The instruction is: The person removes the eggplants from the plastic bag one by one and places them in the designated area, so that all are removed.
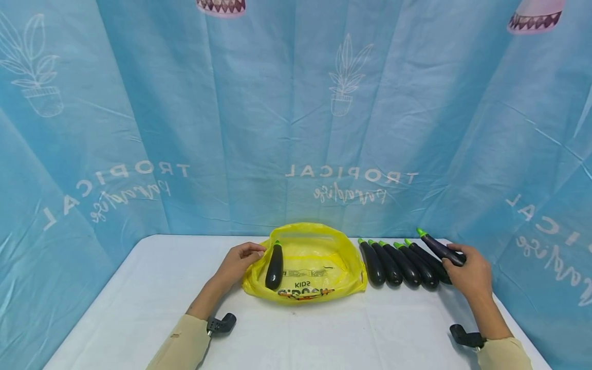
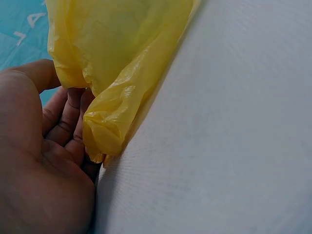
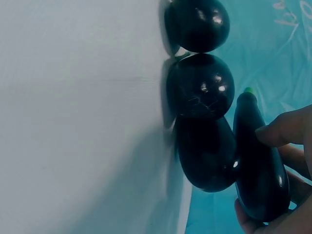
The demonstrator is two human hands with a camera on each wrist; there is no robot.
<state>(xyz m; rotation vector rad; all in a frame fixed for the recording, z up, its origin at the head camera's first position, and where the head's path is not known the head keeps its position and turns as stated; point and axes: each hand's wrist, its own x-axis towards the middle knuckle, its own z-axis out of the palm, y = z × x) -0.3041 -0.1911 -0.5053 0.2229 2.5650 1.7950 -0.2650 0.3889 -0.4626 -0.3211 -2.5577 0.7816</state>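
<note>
A yellow plastic bag [image 1: 305, 262] lies spread with its mouth wide, and one dark eggplant [image 1: 275, 267] with a green tip rests inside at its left. My left hand [image 1: 239, 262] pinches the bag's left edge; in the left wrist view the thumb and fingers close on the crumpled yellow film [image 2: 117, 87]. On the right, my right hand [image 1: 472, 270] grips an eggplant [image 1: 441, 249] around its thick end, its green tip pointing away to the back left. The right wrist view has this held eggplant [image 3: 258, 161] beside the end of the row.
Several more eggplants [image 1: 373, 264] lie side by side in a row just right of the bag. All of this is on a white table [image 1: 333, 334], whose back edge meets a blue printed curtain [image 1: 259, 128] that also hangs along both sides.
</note>
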